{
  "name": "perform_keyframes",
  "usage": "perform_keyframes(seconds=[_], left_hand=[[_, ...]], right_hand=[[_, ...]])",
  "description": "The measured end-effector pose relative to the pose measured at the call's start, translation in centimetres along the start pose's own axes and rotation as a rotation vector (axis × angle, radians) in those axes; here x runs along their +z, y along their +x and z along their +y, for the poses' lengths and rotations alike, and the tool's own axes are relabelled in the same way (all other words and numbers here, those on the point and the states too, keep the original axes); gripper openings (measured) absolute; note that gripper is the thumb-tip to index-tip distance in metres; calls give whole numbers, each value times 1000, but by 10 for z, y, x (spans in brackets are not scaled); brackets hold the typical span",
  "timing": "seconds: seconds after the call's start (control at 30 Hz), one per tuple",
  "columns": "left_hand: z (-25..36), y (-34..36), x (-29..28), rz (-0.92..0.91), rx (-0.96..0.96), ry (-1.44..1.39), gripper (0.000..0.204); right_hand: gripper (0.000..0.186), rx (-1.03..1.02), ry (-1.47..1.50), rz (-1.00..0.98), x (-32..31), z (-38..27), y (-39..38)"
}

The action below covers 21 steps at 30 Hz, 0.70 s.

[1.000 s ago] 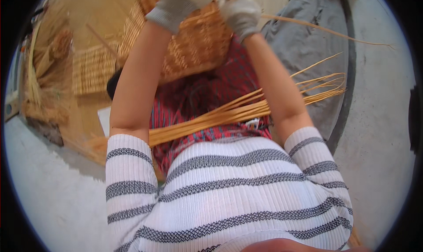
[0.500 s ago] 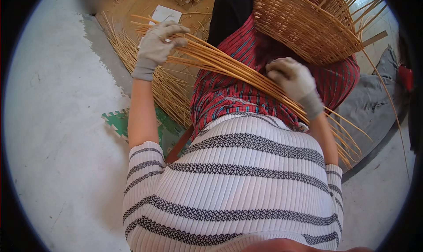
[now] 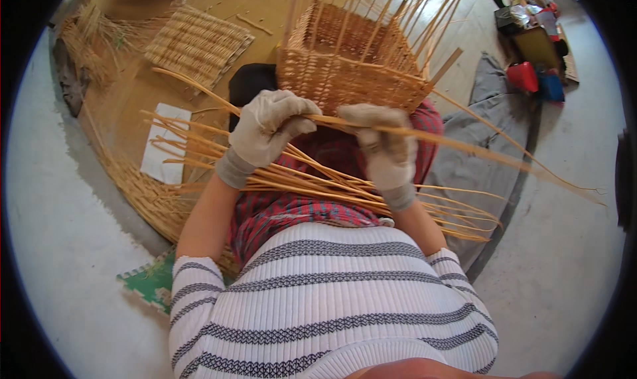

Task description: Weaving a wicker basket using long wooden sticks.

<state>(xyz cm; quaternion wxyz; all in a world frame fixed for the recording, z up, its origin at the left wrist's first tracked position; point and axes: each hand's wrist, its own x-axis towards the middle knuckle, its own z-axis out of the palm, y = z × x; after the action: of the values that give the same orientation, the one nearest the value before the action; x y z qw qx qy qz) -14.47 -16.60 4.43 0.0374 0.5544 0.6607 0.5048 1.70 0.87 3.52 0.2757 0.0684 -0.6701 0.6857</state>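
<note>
Both my hands wear pale work gloves and are raised over my lap. My left hand (image 3: 267, 128) is closed around a wicker rod (image 3: 326, 120), whose butt end sticks out to the upper left. Farther along the same rod, my right hand (image 3: 387, 147) is closed on it, somewhat blurred. The rod's thin end trails off to the right, smeared by motion. Under my forearms a loose bundle of wicker rods (image 3: 312, 180) lies across the red plaid cloth (image 3: 292, 210) on my lap. A part-woven basket (image 3: 358, 80) with upright stakes rests just beyond my hands.
At the far left lies a woven mat (image 3: 199, 41) near dry straw-like stalks (image 3: 109, 31). White paper (image 3: 162, 150) sits left of my left hand. Grey cloth (image 3: 471, 153) spreads on the right, with a red container (image 3: 522, 77) behind it. Green foam matting (image 3: 149, 283) is at lower left.
My hands have come up off the bundle and nearer each other, now with one rod between them. The bundle lies on my lap. The view has shifted, showing more of the basket.
</note>
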Motion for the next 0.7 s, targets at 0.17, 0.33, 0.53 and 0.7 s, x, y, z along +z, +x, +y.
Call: perform_keyframes(seconds=[0.17, 0.33, 0.53, 0.7], left_hand=[[-65, -3, 15, 264, -313, -550, 10], [-96, 26, 57, 123, -487, -21, 25], [-112, 33, 80, 183, -650, 403, 59], [-128, 23, 84, 246, -481, 432, 54]], right_hand=[[23, -271, -193, 587, -72, -68, 64], [31, -139, -164, 561, -106, -23, 62], [22, 63, -150, 836, -114, 22, 28], [21, 227, -47, 922, -110, 57, 21]])
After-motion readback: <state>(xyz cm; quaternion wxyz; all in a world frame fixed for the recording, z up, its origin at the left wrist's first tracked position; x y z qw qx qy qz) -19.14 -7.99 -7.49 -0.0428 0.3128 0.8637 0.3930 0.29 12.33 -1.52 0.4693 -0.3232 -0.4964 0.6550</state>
